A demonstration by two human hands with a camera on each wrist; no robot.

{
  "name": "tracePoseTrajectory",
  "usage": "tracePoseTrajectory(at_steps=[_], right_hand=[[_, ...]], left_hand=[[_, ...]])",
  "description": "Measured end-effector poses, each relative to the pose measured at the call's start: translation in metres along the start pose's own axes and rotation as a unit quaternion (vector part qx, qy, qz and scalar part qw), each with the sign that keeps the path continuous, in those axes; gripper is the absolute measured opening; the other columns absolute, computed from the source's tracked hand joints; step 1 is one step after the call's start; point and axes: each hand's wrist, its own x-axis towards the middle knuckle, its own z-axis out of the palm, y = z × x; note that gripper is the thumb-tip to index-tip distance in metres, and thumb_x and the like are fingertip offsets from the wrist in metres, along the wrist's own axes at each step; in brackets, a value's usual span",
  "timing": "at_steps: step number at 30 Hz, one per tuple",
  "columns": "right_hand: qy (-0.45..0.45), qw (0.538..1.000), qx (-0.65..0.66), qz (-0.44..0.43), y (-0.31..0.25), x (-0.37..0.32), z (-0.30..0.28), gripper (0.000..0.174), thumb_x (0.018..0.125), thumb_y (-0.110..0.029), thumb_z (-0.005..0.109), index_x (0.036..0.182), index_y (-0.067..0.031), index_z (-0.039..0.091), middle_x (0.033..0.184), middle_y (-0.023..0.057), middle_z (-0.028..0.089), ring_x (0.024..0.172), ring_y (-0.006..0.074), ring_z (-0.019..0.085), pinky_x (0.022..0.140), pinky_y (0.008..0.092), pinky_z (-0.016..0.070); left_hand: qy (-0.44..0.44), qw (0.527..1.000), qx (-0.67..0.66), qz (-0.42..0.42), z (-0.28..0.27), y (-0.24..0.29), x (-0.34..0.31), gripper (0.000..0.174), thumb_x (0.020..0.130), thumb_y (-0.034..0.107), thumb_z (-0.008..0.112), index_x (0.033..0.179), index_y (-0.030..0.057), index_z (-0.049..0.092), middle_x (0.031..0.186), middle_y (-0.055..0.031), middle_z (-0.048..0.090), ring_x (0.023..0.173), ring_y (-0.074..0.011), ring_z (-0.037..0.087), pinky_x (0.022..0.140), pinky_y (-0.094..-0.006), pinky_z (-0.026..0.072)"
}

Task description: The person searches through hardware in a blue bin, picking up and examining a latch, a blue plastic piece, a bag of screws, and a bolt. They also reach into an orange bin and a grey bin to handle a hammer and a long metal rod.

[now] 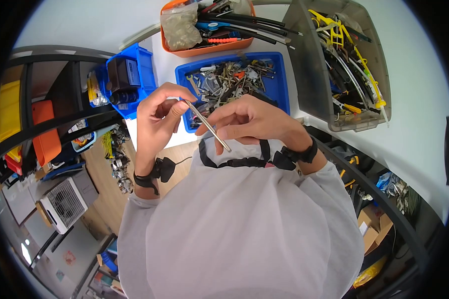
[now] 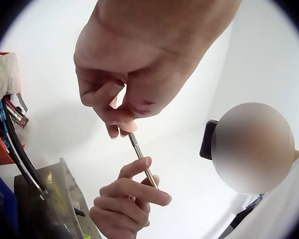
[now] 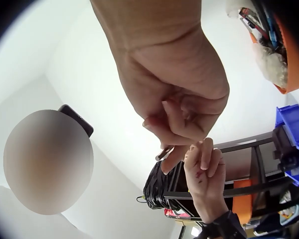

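A slim silvery metal rod (image 1: pixel 207 124) slants between the two hands, above the blue tray of small metal parts. In the head view the left hand (image 1: pixel 159 117) pinches its upper end between thumb and forefinger. The right hand (image 1: pixel 254 122) holds the lower part between thumb and fingers, with the tip sticking out below. From the left wrist view, the rod (image 2: pixel 142 158) runs from the left fingertips to the right hand (image 2: pixel 124 204), whose fingers lie round it. The right wrist view mostly hides the rod behind the right hand (image 3: pixel 179 94).
Below the hands lies a blue tray (image 1: pixel 283 74) of mixed metal parts. Behind it stands an orange bin (image 1: pixel 209 51) with cables and bags. A grey translucent bin (image 1: pixel 309 74) of tools is at right, blue bins (image 1: pixel 147 74) at left, beside black shelving (image 1: pixel 60 57).
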Motion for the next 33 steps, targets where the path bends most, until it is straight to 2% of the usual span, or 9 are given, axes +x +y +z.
tracePoseTrajectory(at_steps=[4, 8, 17, 19, 21, 24, 27, 30, 33], right_hand=[[0.000, 1.000, 0.001, -0.011, 0.008, 0.001, -0.003, 0.031, 0.100, -0.026, 0.057, 0.108, -0.0003, 0.071, 0.081, 0.0052, 0.073, 0.042, 0.0030, 0.038, 0.045, 0.0192, 0.0317], [-0.004, 1.000, 0.014, -0.004, 0.010, 0.003, -0.002, 0.032, 0.102, -0.028, 0.055, 0.103, -0.0002, 0.071, 0.081, 0.0058, 0.073, 0.042, 0.0030, 0.039, 0.045, 0.0198, 0.0326], [-0.019, 0.999, 0.045, 0.010, 0.006, 0.004, 0.001, 0.033, 0.103, -0.028, 0.053, 0.100, 0.0006, 0.070, 0.083, 0.0093, 0.073, 0.042, 0.0031, 0.038, 0.044, 0.0201, 0.0325], [-0.030, 0.998, 0.057, 0.002, 0.005, 0.005, 0.000, 0.032, 0.104, -0.025, 0.051, 0.096, 0.0009, 0.068, 0.084, 0.0074, 0.072, 0.042, 0.0014, 0.041, 0.040, 0.0193, 0.0277], [-0.030, 0.998, 0.061, 0.004, 0.006, 0.005, 0.000, 0.032, 0.104, -0.025, 0.051, 0.096, 0.0010, 0.068, 0.084, 0.0073, 0.072, 0.042, 0.0015, 0.041, 0.041, 0.0194, 0.0281], [-0.028, 0.997, 0.068, 0.002, 0.009, 0.006, -0.001, 0.030, 0.103, -0.024, 0.053, 0.098, 0.0005, 0.069, 0.086, 0.0073, 0.073, 0.042, 0.0027, 0.040, 0.043, 0.0197, 0.0307], [-0.011, 0.999, 0.038, 0.013, 0.007, 0.003, -0.003, 0.028, 0.102, -0.023, 0.054, 0.100, -0.0008, 0.070, 0.088, 0.0059, 0.073, 0.044, 0.0038, 0.040, 0.045, 0.0199, 0.0334], [0.014, 1.000, 0.011, 0.019, 0.006, 0.001, -0.003, 0.025, 0.100, -0.023, 0.057, 0.101, -0.0019, 0.070, 0.090, 0.0037, 0.073, 0.045, 0.0039, 0.041, 0.045, 0.0197, 0.0343], [0.025, 1.000, 0.012, 0.012, 0.007, 0.001, -0.005, 0.021, 0.099, -0.019, 0.060, 0.103, -0.0008, 0.070, 0.091, 0.0046, 0.073, 0.047, 0.0034, 0.042, 0.044, 0.0192, 0.0337]], left_hand=[[0.038, 0.999, 0.010, -0.036, -0.004, -0.004, -0.003, 0.013, 0.098, 0.011, 0.065, 0.103, -0.0004, 0.066, 0.099, -0.0063, 0.070, 0.052, -0.0017, 0.048, 0.043, -0.0173, 0.0349], [0.050, 0.996, 0.007, -0.068, -0.004, -0.005, -0.004, 0.014, 0.098, 0.013, 0.065, 0.104, -0.0001, 0.066, 0.095, -0.0053, 0.071, 0.052, -0.0014, 0.047, 0.043, -0.0173, 0.0340], [0.048, 0.997, 0.007, -0.063, -0.004, -0.005, -0.003, 0.018, 0.099, 0.017, 0.064, 0.104, 0.0000, 0.067, 0.095, -0.0051, 0.071, 0.052, -0.0015, 0.046, 0.043, -0.0177, 0.0339], [0.047, 0.997, 0.003, -0.061, -0.003, -0.005, -0.002, 0.018, 0.099, 0.017, 0.064, 0.104, -0.0001, 0.067, 0.095, -0.0050, 0.071, 0.052, -0.0016, 0.046, 0.043, -0.0179, 0.0340], [0.047, 0.997, 0.000, -0.059, -0.003, -0.005, -0.002, 0.018, 0.100, 0.017, 0.064, 0.103, -0.0003, 0.067, 0.095, -0.0050, 0.070, 0.052, -0.0017, 0.046, 0.043, -0.0180, 0.0342], [0.051, 0.998, -0.002, -0.045, -0.003, -0.006, -0.002, 0.016, 0.099, 0.015, 0.064, 0.103, -0.0007, 0.066, 0.096, -0.0059, 0.069, 0.052, -0.0017, 0.046, 0.043, -0.0179, 0.0338], [0.042, 0.998, -0.043, 0.032, -0.007, -0.005, -0.003, 0.013, 0.096, 0.008, 0.066, 0.101, -0.0036, 0.067, 0.098, -0.0117, 0.065, 0.052, -0.0019, 0.045, 0.043, -0.0169, 0.0325], [0.025, 0.994, -0.068, 0.077, -0.009, -0.005, -0.004, 0.013, 0.095, 0.008, 0.067, 0.098, -0.0050, 0.067, 0.098, -0.0136, 0.065, 0.052, -0.0023, 0.045, 0.043, -0.0170, 0.0327], [0.008, 0.992, -0.096, 0.082, -0.009, -0.005, -0.005, 0.012, 0.093, 0.007, 0.069, 0.093, -0.0047, 0.069, 0.096, -0.0152, 0.066, 0.052, -0.0032, 0.047, 0.043, -0.0173, 0.0338]])
